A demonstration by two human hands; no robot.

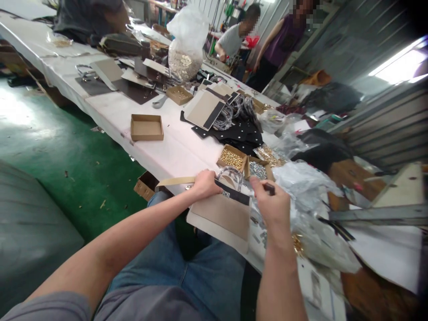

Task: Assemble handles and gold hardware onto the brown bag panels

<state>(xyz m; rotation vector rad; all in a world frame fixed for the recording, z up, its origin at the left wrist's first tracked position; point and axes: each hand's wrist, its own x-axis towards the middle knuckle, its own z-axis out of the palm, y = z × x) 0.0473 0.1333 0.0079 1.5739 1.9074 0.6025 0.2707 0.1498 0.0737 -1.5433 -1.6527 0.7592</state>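
Note:
My left hand (205, 185) grips the top edge of a beige handbag panel (222, 214), its thumb on the black strip (237, 194) beside a small metal clasp (225, 194). A clear round handle (236, 171) stands up from that edge. A tan strap (175, 181) sticks out to the left of my hand. My right hand (272, 200) is closed around a dark-handled tool (269, 189) at the panel's right; the tool's tip is hidden. Just beyond are two cardboard boxes, one with gold fittings (231, 158), one with silver rings (257, 170).
Bag panels (203, 107) and black pieces with white dots (240, 136) are piled farther along the table. A shallow cardboard box (147, 128) lies to the left. Clear plastic bags (304, 178) crowd the right. A tall bag of fittings (187, 58) and two people are farther back.

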